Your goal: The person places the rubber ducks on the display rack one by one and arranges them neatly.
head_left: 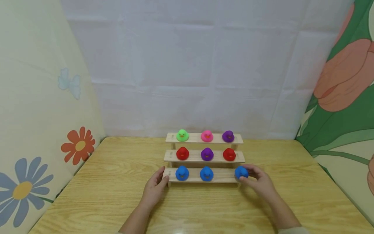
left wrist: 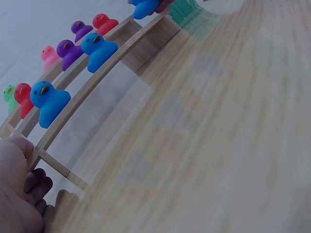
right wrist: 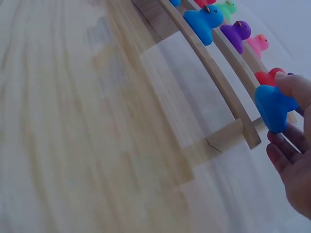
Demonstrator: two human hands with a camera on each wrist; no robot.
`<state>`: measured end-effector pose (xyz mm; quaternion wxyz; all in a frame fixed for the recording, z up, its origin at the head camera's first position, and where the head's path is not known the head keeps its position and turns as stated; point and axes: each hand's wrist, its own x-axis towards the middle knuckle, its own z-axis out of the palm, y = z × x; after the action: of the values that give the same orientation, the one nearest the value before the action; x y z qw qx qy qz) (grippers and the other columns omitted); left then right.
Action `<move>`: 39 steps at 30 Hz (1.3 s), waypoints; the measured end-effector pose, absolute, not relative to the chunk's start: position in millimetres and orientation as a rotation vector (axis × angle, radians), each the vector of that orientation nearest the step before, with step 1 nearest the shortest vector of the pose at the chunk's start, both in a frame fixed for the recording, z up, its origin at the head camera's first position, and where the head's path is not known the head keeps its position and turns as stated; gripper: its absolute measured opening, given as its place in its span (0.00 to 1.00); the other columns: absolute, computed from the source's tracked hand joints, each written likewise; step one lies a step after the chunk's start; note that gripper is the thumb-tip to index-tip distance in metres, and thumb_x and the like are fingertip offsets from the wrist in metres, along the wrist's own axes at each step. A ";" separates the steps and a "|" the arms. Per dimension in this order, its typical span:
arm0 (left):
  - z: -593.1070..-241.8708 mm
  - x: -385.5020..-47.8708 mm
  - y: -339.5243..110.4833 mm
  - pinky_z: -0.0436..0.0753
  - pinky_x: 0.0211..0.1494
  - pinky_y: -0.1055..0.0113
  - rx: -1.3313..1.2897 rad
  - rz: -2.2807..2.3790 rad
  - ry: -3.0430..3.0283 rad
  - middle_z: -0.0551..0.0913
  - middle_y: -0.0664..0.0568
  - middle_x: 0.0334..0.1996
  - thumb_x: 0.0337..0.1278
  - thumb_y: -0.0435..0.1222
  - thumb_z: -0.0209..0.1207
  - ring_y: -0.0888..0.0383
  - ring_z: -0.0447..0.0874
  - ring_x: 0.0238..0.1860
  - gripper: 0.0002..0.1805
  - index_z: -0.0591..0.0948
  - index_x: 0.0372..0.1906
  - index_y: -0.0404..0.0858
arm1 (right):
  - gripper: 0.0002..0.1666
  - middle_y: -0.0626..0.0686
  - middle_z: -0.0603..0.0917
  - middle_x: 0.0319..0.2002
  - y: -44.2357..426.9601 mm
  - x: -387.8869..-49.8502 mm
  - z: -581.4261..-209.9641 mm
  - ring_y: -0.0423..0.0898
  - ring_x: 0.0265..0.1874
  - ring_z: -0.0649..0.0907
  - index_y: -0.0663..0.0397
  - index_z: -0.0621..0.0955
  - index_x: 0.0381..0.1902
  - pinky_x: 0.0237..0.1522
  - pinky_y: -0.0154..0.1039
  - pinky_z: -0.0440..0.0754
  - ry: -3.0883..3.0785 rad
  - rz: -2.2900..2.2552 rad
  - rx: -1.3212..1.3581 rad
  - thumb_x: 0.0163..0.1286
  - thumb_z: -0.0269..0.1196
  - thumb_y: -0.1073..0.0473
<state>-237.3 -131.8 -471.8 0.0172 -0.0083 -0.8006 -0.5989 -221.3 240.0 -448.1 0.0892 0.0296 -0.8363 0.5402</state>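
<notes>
A three-step wooden display stand (head_left: 194, 175) holds rows of small rubber ducks. My left hand (head_left: 154, 188) grips the left end of its lowest step, thumb in front and fingers behind the edge. At the other end, my right hand (head_left: 261, 182) pinches a blue duck (head_left: 241, 172) between thumb and fingers. In the right wrist view this blue duck (right wrist: 273, 109) is tilted, close to the step's end; whether it touches the wood I cannot tell. Two more blue ducks, one at the left (head_left: 182, 173) and one in the middle (head_left: 206, 174), sit on the lowest step.
Along the middle step stand a red duck (head_left: 182, 153), a purple duck (head_left: 207, 154) and another red duck (head_left: 229, 154). The top step carries a green duck (head_left: 182, 135), a pink duck (head_left: 207, 136) and a purple duck (head_left: 228, 136). Everything rests on a wood-grain table (head_left: 122, 169).
</notes>
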 end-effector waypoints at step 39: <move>-471.8 -237.4 -131.5 0.64 0.75 0.48 -0.011 -1.869 -2.482 0.67 0.35 0.70 0.72 0.35 0.51 0.42 0.63 0.73 0.30 0.61 0.73 0.29 | 0.27 0.59 0.80 0.59 213.0 -230.9 -444.9 0.59 0.60 0.77 0.54 0.80 0.56 0.65 0.56 0.74 -2.673 1.541 0.115 0.60 0.72 0.56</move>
<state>-237.4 -131.5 -471.8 0.0176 -0.0037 -0.7988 -0.6014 -230.9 213.0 -444.9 0.0270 0.0373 -0.8655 0.4989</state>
